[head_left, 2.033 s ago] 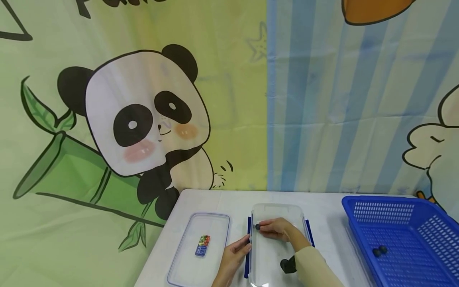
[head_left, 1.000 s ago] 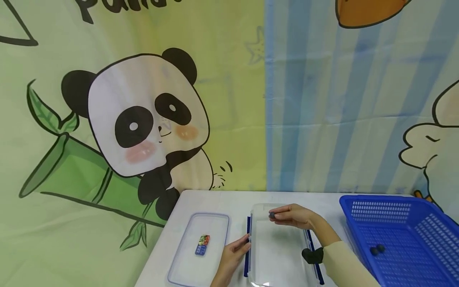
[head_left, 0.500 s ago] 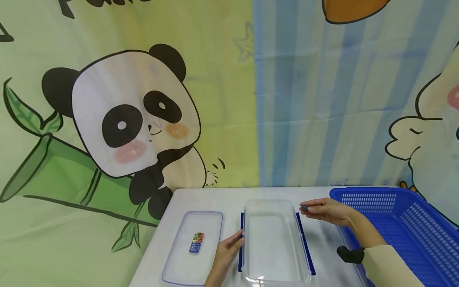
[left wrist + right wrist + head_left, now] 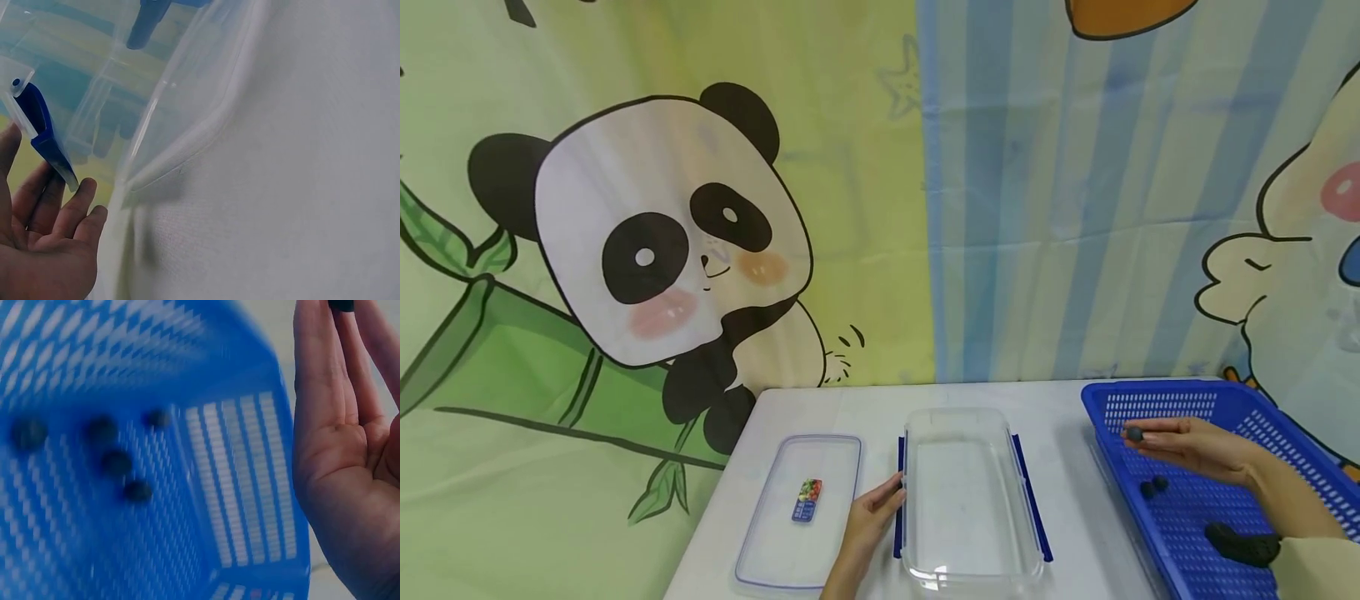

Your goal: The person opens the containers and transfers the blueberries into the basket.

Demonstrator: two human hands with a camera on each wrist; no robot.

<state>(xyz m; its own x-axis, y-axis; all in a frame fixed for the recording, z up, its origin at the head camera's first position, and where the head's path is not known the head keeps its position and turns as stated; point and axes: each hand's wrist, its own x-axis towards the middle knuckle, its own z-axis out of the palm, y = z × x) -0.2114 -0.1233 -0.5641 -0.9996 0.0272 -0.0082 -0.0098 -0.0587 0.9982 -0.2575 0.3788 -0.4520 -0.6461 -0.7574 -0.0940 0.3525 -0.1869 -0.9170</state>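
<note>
My right hand point(image 4: 1202, 450) pinches a small dark ball point(image 4: 1134, 434) between its fingertips and thumb, over the blue basket point(image 4: 1105, 450). In the right wrist view the pinched ball point(image 4: 342, 305) shows only at the top edge. Several more dark balls point(image 4: 117, 462) lie on the basket floor, blurred. At the table's middle stands a clear plastic storage box point(image 4: 970, 500) with blue side clips. My left hand point(image 4: 868, 521) touches its left side, fingers extended. Seen from the left wrist, those fingers point(image 4: 75, 209) rest loosely beside a hanging blue clip point(image 4: 47, 134).
A clear lid point(image 4: 775, 533) with a blue rim and a colourful fruit label point(image 4: 807, 500) lies flat left of the box. Behind the white table point(image 4: 1067, 500) hangs a cartoon panda curtain point(image 4: 865, 250). A dark strap point(image 4: 1243, 546) sits at the right wrist.
My right hand has lifted the ball from inside the box and carried it rightward over the basket. The left hand stays at the box's side. The head view has shifted slightly right.
</note>
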